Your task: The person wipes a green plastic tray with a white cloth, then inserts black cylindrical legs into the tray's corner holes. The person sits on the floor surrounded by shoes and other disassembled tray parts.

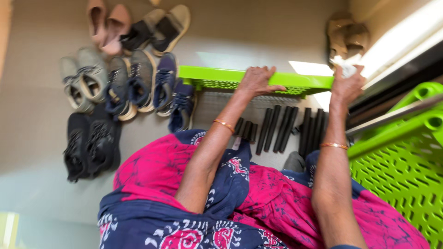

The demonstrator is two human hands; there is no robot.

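While seated on the floor, left hand (pixel 256 81) and right hand (pixel 347 85) each clamp a green shelf (pixel 217 76); best kept level above black tubes (pixel 277 129).

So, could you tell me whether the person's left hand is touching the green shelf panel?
Touching. The head view shows the left hand lying on the top edge of the green shelf panel, fingers curled over it with no gap.

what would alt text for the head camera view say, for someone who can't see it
A seated person's left hand and right hand grip the long edge of a bright green perforated plastic shelf panel held over the floor. Black plastic tubes lie below it, pairs of shoes sit to the left, and another green perforated panel stands at right.
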